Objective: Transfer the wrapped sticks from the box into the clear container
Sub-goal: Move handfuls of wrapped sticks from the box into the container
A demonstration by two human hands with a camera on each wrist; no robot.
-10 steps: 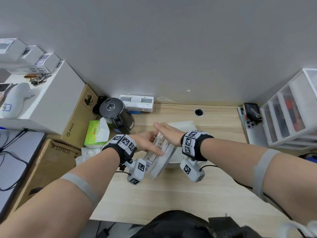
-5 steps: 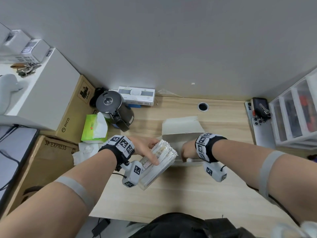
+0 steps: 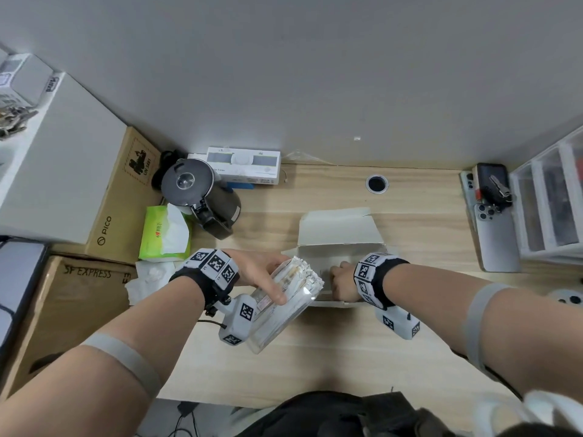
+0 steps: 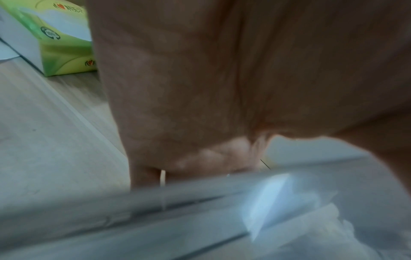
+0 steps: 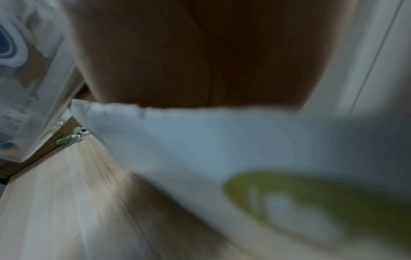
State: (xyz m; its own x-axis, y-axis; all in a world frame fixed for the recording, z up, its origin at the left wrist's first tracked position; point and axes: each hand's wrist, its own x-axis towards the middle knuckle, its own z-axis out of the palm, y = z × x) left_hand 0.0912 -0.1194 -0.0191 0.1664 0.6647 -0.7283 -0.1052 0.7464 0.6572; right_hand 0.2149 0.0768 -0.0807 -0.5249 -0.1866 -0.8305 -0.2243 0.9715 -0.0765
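My left hand [image 3: 262,272] grips a clear container [image 3: 280,316], tilted with its mouth toward the box. Several wrapped sticks [image 3: 303,275] pack the container and stick out of its mouth. The white cardboard box [image 3: 340,228] lies open just right of it, lid flap raised at the back. My right hand [image 3: 344,280] reaches down into the box; its fingers are hidden behind the box wall [image 5: 200,140]. In the left wrist view only my palm [image 4: 200,88] and the blurred container [image 4: 155,219] show.
A black kettle [image 3: 202,197] and a green tissue pack [image 3: 165,234] stand to the left. Cardboard boxes [image 3: 79,294] line the left edge. Phones and keys [image 3: 495,234] lie beside a clear drawer unit [image 3: 549,200] on the right. Bare wooden desk [image 3: 315,357] runs along the front.
My right hand left the top of the container and dropped to the right into the box. The left hand keeps the tilted container, nearly in place.
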